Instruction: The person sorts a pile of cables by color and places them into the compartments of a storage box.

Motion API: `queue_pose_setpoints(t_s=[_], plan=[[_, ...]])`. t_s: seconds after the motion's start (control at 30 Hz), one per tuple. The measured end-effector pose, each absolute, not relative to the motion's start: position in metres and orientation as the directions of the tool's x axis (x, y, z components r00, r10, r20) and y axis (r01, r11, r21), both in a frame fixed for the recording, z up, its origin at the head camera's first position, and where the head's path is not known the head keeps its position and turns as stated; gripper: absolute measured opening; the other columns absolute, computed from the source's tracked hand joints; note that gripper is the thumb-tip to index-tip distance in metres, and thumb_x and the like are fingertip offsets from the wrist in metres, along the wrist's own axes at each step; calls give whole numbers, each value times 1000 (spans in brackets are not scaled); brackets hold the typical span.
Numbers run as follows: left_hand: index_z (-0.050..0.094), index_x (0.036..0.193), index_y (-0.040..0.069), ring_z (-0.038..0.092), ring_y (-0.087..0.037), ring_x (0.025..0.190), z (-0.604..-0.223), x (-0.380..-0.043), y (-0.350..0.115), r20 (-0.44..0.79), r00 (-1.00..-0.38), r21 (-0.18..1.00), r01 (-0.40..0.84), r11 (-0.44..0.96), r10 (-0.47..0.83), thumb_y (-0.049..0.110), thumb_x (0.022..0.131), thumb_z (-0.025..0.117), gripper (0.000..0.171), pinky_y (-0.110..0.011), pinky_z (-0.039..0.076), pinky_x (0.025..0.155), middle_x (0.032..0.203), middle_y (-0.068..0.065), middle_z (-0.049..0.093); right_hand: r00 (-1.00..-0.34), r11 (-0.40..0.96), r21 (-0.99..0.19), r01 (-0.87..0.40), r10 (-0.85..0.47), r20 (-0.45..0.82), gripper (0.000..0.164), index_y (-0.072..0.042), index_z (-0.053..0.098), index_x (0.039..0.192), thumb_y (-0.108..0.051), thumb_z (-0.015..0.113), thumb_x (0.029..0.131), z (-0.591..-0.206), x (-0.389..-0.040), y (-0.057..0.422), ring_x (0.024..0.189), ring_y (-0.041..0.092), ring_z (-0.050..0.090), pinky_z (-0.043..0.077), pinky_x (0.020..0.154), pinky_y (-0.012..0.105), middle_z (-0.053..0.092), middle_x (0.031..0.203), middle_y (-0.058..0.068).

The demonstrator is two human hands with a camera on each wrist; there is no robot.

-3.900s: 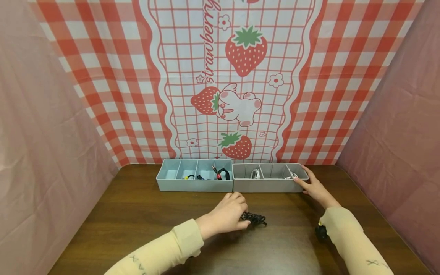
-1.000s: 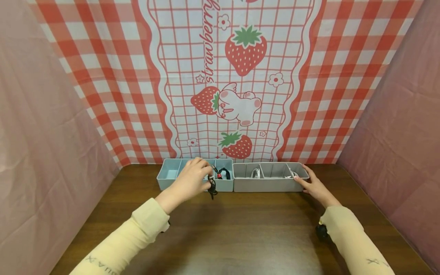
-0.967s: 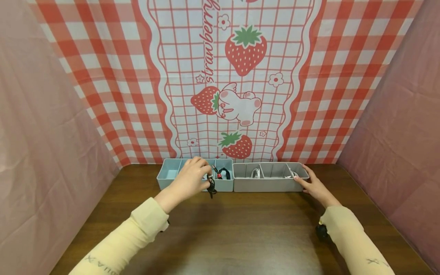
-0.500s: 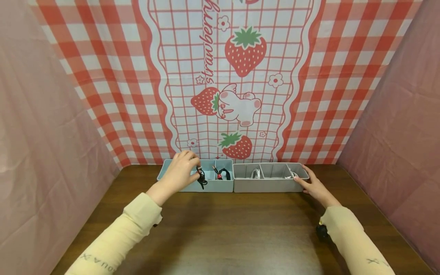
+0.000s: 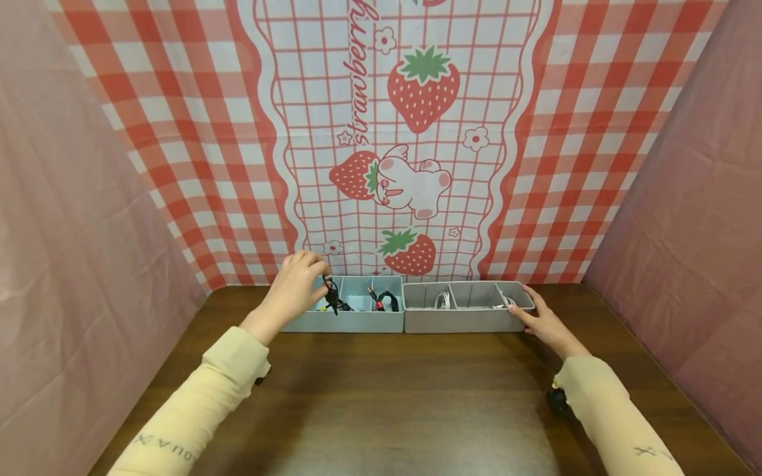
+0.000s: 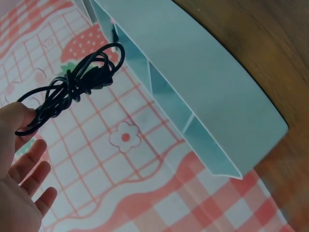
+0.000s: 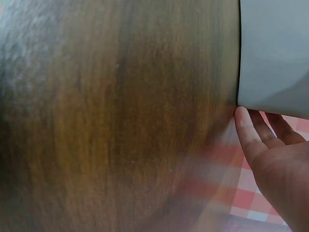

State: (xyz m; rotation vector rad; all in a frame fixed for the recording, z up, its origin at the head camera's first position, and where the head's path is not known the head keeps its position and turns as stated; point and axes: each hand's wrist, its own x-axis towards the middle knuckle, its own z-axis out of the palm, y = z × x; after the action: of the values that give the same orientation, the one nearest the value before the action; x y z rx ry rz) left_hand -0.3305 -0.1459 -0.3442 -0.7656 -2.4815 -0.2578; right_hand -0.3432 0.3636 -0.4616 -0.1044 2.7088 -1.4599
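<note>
A bundled black cable (image 5: pixel 332 297) hangs from my left hand (image 5: pixel 292 285) above the second compartment from the left of the light blue divided box (image 5: pixel 348 322). In the left wrist view thumb and index finger pinch one end of the cable (image 6: pixel 72 88), while the other fingers are spread. A black cable with a red part (image 5: pixel 381 303) lies in the blue box's right compartment; my hand hides the leftmost one. My right hand (image 5: pixel 544 325) holds the right end of the grey divided box (image 5: pixel 464 322), thumb over the front rim. White cables (image 5: pixel 442 301) lie inside it.
Both boxes stand end to end at the back of the brown wooden table (image 5: pixel 405 396). Right behind them hangs a red-and-white strawberry cloth (image 5: pixel 411 178). Pink cloth walls (image 5: pixel 89 231) close off both sides. A yellow plug (image 5: pixel 323 308) shows in the blue box.
My left hand has picked the black cable up from the table, carried it to the blue box and kept moving left along it. The right hand stays at the grey box's end.
</note>
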Motion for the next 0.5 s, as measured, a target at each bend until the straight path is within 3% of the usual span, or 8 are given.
queue_pose_setpoints(t_s=[0.5], plan=[[65,92,8,49,-31,104,-349,-344,-173,579,-719,56,504,862,383,15,80,74,16,-52,37,91,103,-11,59,-996,554,-832,-29,-86,-22,84,-16,-4,153,-46,50,95,-461,-343,364,127,49,32,41,95,58,8,149,34]])
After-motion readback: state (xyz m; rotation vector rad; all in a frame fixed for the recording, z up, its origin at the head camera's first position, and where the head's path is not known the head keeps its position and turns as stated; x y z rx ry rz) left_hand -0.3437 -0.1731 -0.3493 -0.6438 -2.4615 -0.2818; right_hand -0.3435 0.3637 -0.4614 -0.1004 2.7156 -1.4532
